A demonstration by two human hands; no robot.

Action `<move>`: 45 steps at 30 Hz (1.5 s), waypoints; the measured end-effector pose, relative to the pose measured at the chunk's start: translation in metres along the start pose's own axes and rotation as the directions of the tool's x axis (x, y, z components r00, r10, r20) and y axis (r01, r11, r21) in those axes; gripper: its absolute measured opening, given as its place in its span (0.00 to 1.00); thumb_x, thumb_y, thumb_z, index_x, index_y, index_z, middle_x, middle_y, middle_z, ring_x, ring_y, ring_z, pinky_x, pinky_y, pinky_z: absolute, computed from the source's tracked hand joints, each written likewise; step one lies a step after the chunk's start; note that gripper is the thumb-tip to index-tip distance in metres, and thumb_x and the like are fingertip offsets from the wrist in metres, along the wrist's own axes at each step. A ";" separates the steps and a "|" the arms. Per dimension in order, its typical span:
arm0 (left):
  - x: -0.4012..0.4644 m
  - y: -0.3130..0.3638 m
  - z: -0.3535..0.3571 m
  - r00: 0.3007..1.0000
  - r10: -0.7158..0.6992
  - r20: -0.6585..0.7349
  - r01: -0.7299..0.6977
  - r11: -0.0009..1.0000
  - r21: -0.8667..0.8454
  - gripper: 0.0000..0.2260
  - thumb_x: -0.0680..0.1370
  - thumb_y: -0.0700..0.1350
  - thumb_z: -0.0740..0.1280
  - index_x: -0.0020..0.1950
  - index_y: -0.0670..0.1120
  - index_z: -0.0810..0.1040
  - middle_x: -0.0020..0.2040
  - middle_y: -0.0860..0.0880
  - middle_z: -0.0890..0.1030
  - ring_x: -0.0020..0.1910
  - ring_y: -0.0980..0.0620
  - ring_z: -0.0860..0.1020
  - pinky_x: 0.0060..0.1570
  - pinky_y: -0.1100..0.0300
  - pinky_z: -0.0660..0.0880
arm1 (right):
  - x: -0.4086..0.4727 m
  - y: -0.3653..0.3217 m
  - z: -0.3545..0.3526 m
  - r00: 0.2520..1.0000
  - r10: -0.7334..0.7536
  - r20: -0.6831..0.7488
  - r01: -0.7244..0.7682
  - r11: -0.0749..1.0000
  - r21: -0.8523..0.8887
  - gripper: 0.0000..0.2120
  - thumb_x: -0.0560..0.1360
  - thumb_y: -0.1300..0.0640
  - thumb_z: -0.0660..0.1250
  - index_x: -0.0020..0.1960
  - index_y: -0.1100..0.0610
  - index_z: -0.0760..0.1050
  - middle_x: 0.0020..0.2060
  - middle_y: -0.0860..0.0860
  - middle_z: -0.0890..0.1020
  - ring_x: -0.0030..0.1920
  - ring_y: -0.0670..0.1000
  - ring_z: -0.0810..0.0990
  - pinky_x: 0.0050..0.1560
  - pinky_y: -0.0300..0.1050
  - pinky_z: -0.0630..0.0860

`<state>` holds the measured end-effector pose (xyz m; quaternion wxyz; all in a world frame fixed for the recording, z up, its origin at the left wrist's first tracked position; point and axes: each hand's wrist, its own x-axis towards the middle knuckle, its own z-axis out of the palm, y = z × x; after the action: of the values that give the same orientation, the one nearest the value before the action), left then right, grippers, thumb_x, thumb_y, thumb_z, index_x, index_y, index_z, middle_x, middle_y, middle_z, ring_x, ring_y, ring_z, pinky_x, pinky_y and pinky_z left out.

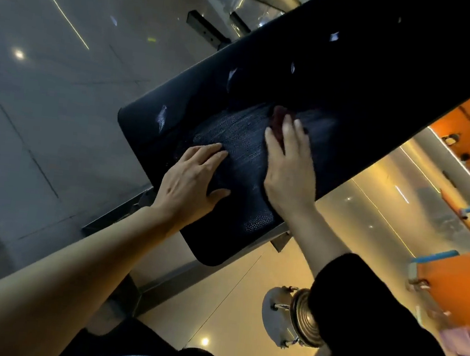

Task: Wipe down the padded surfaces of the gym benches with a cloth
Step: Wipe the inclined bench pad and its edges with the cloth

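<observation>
A long black padded bench (pixel 342 73) runs from the lower middle to the upper right, with wet streaks near its near end. My left hand (pixel 189 178) lies flat on the pad, fingers straight. My right hand (pixel 288 166) presses with straight fingers on a dark red cloth (pixel 278 117), which shows only past the fingertips. The rest of the cloth is hidden under the hand.
The bench's grey metal frame (pixel 157 283) reaches the glossy floor below the pad. A steel barbell end with collar (pixel 294 316) sits at the lower right. Orange equipment (pixel 457 276) stands at the right, and a dark floor bracket (pixel 206 31) lies beyond the bench.
</observation>
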<state>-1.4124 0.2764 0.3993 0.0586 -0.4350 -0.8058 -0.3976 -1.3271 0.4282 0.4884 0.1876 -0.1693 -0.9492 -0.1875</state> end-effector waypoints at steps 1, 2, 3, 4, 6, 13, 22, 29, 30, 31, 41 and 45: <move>0.000 0.000 0.000 1.000 -0.001 0.001 0.001 1.000 0.003 0.33 0.73 0.55 0.72 0.73 0.44 0.68 0.72 0.46 0.69 0.70 0.45 0.67 0.66 0.52 0.68 | -0.011 -0.013 0.003 0.997 -0.074 0.038 0.074 0.997 -0.001 0.25 0.78 0.62 0.57 0.75 0.59 0.64 0.76 0.61 0.59 0.76 0.62 0.53 0.76 0.57 0.52; -0.001 0.000 0.001 1.000 0.001 0.003 -0.001 1.000 0.003 0.33 0.73 0.55 0.71 0.73 0.44 0.68 0.72 0.45 0.69 0.70 0.45 0.66 0.66 0.51 0.69 | -0.020 -0.019 0.006 0.988 -0.131 0.079 0.131 0.991 0.000 0.26 0.77 0.60 0.57 0.75 0.58 0.63 0.76 0.61 0.58 0.77 0.61 0.53 0.76 0.56 0.52; -0.001 0.000 0.001 1.000 0.006 0.004 -0.006 1.000 0.003 0.32 0.74 0.55 0.71 0.74 0.44 0.67 0.73 0.45 0.68 0.70 0.44 0.66 0.65 0.50 0.69 | -0.024 -0.020 0.006 0.979 -0.173 0.104 0.174 0.985 0.003 0.26 0.77 0.60 0.57 0.75 0.58 0.63 0.76 0.60 0.57 0.77 0.61 0.52 0.76 0.56 0.52; -0.002 0.000 0.001 1.000 0.008 0.005 -0.008 1.000 0.003 0.32 0.74 0.55 0.71 0.74 0.43 0.67 0.73 0.45 0.68 0.71 0.44 0.66 0.65 0.50 0.69 | -0.024 -0.015 0.006 0.972 -0.206 0.113 0.206 0.978 0.006 0.27 0.77 0.61 0.59 0.76 0.57 0.62 0.77 0.60 0.57 0.77 0.61 0.52 0.76 0.55 0.53; -0.003 0.002 0.001 1.000 0.002 0.005 -0.002 1.000 -0.001 0.32 0.74 0.54 0.71 0.74 0.43 0.66 0.73 0.45 0.67 0.71 0.44 0.65 0.66 0.50 0.68 | -0.018 0.000 0.002 0.973 -0.205 0.108 0.208 0.978 -0.017 0.29 0.76 0.65 0.62 0.76 0.55 0.62 0.77 0.59 0.57 0.77 0.60 0.53 0.75 0.54 0.54; -0.017 0.010 0.001 1.000 -0.006 0.002 0.006 1.000 -0.021 0.28 0.75 0.48 0.71 0.72 0.40 0.69 0.71 0.44 0.70 0.70 0.44 0.67 0.67 0.53 0.67 | -0.029 -0.014 0.000 0.997 -0.042 0.065 0.042 0.999 0.012 0.24 0.79 0.62 0.58 0.75 0.55 0.63 0.76 0.59 0.59 0.77 0.60 0.53 0.76 0.56 0.52; -0.033 0.023 -0.003 1.000 -0.018 0.019 0.018 1.000 -0.016 0.29 0.74 0.47 0.72 0.72 0.40 0.69 0.71 0.44 0.70 0.71 0.46 0.66 0.69 0.55 0.64 | -0.061 -0.018 -0.018 0.976 0.211 0.061 -0.218 0.899 0.379 0.37 0.74 0.47 0.70 0.77 0.57 0.58 0.76 0.54 0.60 0.76 0.52 0.57 0.72 0.45 0.60; -0.041 0.036 -0.003 0.999 -0.001 0.045 0.001 1.000 0.002 0.29 0.75 0.48 0.70 0.73 0.41 0.67 0.72 0.46 0.69 0.72 0.48 0.64 0.69 0.58 0.61 | -0.069 -0.021 -0.009 0.961 0.268 -0.069 -0.225 0.903 0.367 0.19 0.70 0.53 0.75 0.56 0.58 0.74 0.67 0.54 0.71 0.67 0.54 0.69 0.62 0.46 0.71; -0.042 0.036 -0.003 0.999 -0.001 0.048 0.001 1.000 0.005 0.29 0.75 0.48 0.70 0.73 0.41 0.67 0.73 0.46 0.68 0.72 0.48 0.64 0.69 0.58 0.61 | -0.067 -0.022 -0.010 0.963 0.263 -0.061 -0.219 0.892 0.396 0.16 0.69 0.55 0.74 0.52 0.57 0.72 0.66 0.54 0.72 0.66 0.53 0.70 0.58 0.43 0.72; -0.043 0.037 -0.003 0.999 -0.002 0.050 0.002 1.000 0.005 0.29 0.75 0.48 0.70 0.73 0.41 0.67 0.73 0.46 0.68 0.72 0.48 0.64 0.69 0.58 0.61 | -0.065 -0.024 -0.011 0.967 0.251 -0.050 -0.208 0.884 0.419 0.15 0.69 0.57 0.74 0.49 0.56 0.70 0.63 0.54 0.73 0.63 0.53 0.72 0.54 0.38 0.72; -0.036 0.042 -0.002 0.999 0.016 0.034 -0.017 0.999 0.028 0.29 0.75 0.48 0.70 0.73 0.40 0.67 0.72 0.45 0.68 0.72 0.47 0.64 0.67 0.62 0.57 | -0.043 -0.004 -0.027 0.982 0.019 -0.186 -0.011 0.999 0.044 0.15 0.68 0.55 0.74 0.51 0.57 0.74 0.54 0.56 0.76 0.53 0.57 0.73 0.49 0.48 0.73; -0.034 0.039 -0.002 1.000 0.000 0.021 0.000 1.000 0.017 0.29 0.74 0.46 0.71 0.72 0.40 0.68 0.72 0.44 0.69 0.71 0.47 0.65 0.68 0.61 0.59 | -0.056 -0.012 -0.012 0.978 -0.206 -0.031 0.208 0.970 0.123 0.19 0.75 0.45 0.65 0.63 0.52 0.75 0.65 0.56 0.74 0.70 0.58 0.67 0.70 0.58 0.61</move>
<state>-1.3628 0.2650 0.4089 0.0539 -0.4385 -0.8098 -0.3861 -1.2792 0.3983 0.4716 0.1857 -0.0555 -0.9699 -0.1474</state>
